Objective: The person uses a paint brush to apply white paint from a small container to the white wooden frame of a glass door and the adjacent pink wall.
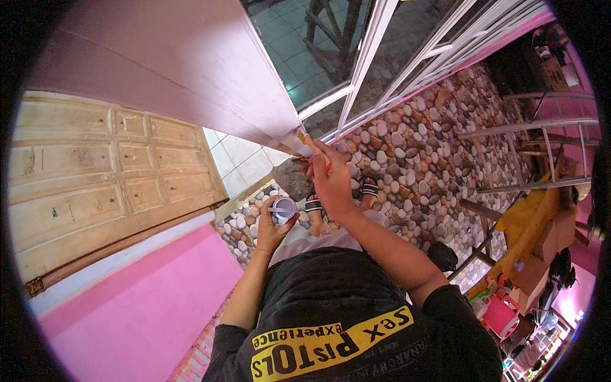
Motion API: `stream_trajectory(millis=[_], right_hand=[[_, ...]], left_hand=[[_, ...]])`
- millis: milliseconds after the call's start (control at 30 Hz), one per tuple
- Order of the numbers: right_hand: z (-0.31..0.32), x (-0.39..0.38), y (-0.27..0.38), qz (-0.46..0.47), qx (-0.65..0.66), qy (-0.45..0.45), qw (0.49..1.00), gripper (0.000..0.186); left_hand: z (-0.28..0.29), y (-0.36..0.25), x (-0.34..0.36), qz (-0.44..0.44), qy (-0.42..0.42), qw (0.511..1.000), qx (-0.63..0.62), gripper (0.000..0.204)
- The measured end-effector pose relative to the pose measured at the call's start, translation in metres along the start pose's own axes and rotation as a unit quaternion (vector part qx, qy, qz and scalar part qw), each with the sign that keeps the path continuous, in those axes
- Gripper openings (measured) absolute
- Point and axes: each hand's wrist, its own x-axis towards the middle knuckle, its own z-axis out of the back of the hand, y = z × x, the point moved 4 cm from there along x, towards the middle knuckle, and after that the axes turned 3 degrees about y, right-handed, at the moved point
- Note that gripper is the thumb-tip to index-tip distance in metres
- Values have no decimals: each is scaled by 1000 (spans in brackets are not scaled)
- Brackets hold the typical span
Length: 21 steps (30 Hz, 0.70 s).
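Observation:
My left hand is wrapped around a small round cup, held upright in front of my waist. Whitish paint seems to be inside it, and a pale flat stick lies across its mouth. Farther forward, my right hand grips a paintbrush by its yellow-orange handle. The brush's bristles meet the lower corner of a pale pinkish-white panel, beside the glazed white frame. Whether the bristles carry paint is too small to tell.
A worn cream panelled door stands at left above a pink wall. Pebble-patterned flooring lies under my sandalled feet, near a grey cloth-like heap. At right are a metal ladder and a pink-red container among clutter.

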Motion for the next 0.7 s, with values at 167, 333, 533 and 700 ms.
stream_trajectory(millis=[167,333,533,700], right_hand=[[3,-14,27,89,-18,3,996,33],[19,-39,-6,-22,24,-4,999,34],[1,-9,-39,-40,-11,-8,999,35],[3,-23,19,-5,55,28,998,36]], left_hand=[[1,6,-2,-2,-6,1000,8,71],[7,3,-4,27,-6,1000,11,69],[9,12,-2,14,11,1000,-1,69],[6,15,0,34,16,999,-32,70]])
